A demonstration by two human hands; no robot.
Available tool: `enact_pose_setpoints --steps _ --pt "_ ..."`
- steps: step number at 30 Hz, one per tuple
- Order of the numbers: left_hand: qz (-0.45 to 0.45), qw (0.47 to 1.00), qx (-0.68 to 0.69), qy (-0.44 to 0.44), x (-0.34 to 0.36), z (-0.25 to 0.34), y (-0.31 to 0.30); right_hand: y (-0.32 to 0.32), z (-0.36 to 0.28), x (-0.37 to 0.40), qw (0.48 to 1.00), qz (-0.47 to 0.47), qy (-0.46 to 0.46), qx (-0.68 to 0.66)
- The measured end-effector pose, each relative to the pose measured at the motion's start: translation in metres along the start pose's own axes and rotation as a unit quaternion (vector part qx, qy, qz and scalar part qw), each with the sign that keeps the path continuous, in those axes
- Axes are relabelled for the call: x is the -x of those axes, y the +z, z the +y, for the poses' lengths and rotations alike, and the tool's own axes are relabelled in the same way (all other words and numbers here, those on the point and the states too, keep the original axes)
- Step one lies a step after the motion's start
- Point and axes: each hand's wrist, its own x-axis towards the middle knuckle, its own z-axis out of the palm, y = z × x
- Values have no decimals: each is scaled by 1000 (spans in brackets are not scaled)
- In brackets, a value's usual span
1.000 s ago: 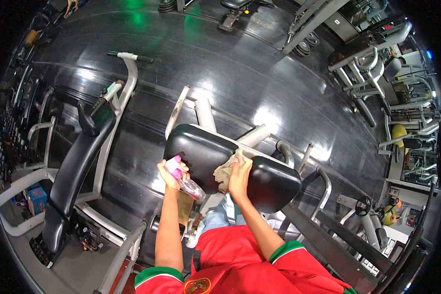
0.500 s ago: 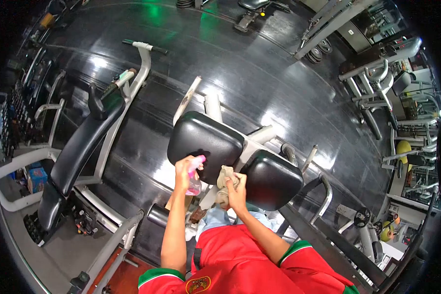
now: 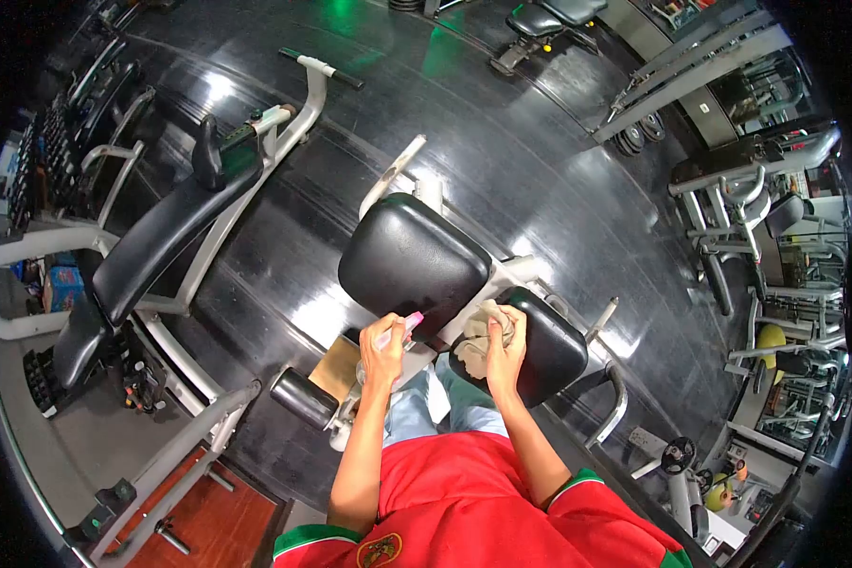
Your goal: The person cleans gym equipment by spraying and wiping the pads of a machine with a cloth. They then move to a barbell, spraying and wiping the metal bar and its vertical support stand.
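Note:
My left hand (image 3: 381, 353) is wrapped round a spray bottle with a pink spray head (image 3: 412, 322), its nozzle pointing at the near edge of a black padded cushion (image 3: 409, 254). Most of the bottle's body is hidden behind the hand. Bunched in my right hand (image 3: 507, 360) is a beige cloth (image 3: 475, 346), partly hanging loose. Cloth and fingers overlap the left side of a second, smaller black cushion (image 3: 554, 352). Both cushions are mounted on a light metal frame (image 3: 513, 273) right in front of me.
A long black bench (image 3: 175, 232) on a pale frame stands to the left. Beside my left forearm is a black roller pad (image 3: 303, 396). Gym machines (image 3: 729, 208) line the right side, with weight plates (image 3: 634, 134) on the dark floor. A dumbbell rack (image 3: 52, 156) is at far left.
The view has shifted. My right hand has moved with the cloth onto the smaller cushion's left side, and the cloth looks more spread. My left hand still grips the spray bottle, now turned more.

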Motion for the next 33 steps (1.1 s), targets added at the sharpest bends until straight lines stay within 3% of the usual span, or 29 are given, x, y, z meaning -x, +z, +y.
enact_pose_setpoints --steps 5,7,9,13,16,21,23,31,33 --pt "26 997 61 28 14 -2 -13 27 -4 -16 976 -54 -132 165" --pt "13 992 122 -30 20 5 -18 40 1 -15 962 -90 -147 213" --pt "16 990 139 -32 24 4 -22 48 14 -7 949 -88 -184 242" --pt "23 986 160 -31 29 -7 -26 45 19 3 937 -137 -172 271" --pt "28 985 169 -34 32 -15 -28 33 5 -17 886 -196 -213 363" --pt "42 977 202 -54 36 -18 -35 25 -20 -58 903 -79 -263 330" --pt "44 973 219 -62 37 -23 -35 31 -24 -62 899 -79 -259 344" --pt "62 955 278 -86 32 -29 -26 61 -18 -50 810 -271 -330 402" --pt "65 950 292 -87 30 -28 -24 59 -20 -54 756 -334 -342 448"
